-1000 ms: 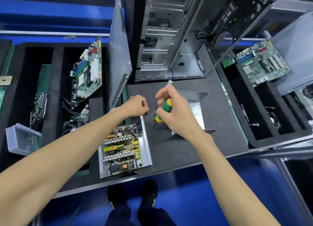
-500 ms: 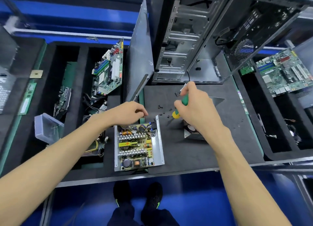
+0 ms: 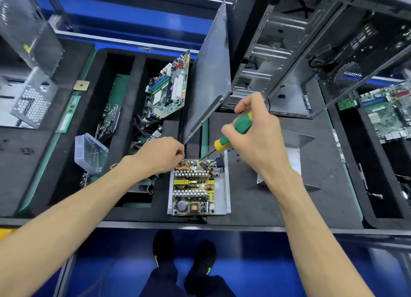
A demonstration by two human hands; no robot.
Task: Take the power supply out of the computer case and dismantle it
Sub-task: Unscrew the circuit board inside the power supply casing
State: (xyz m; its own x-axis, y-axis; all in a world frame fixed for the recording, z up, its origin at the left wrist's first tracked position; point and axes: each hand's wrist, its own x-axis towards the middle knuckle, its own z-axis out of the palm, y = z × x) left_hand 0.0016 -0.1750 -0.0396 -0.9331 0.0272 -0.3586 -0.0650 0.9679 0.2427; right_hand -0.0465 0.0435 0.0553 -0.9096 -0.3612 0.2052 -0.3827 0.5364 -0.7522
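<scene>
The power supply (image 3: 198, 186) lies opened on the dark table (image 3: 255, 203), near its near edge, with the cover off and the circuit board with heat sinks, coils and capacitors showing inside the metal tray. The left hand (image 3: 161, 155) rests at the far left corner of the power supply, fingers curled down against that corner; what they pinch there, if anything, is hidden under the knuckles. The right hand (image 3: 255, 136) grips a screwdriver (image 3: 233, 133) with a green and yellow handle, fingers wrapped around the handle and the thumb on top. The shaft slants down and to the left, and its tip meets the far edge of the power supply, between the two hands.

Just right of the power supply, a bent sheet-metal cover (image 3: 293, 158) sits on the table, partly behind the right wrist. A few small dark screws (image 3: 238, 157) lie scattered on the table between the power supply and that cover. The computer case (image 3: 289, 58) stands open at the far side of the table, its bare metal frame showing, and its detached side panel (image 3: 209, 74) leans upright just left of it.

Left of the table, a foam-lined bin holds a motherboard (image 3: 168, 89) standing on edge, with a clear plastic box (image 3: 90, 153) near it. Another motherboard (image 3: 388, 109) lies in a bin at the far right. Below the table edge, two dark shoes (image 3: 184, 259) stand on a blue floor.
</scene>
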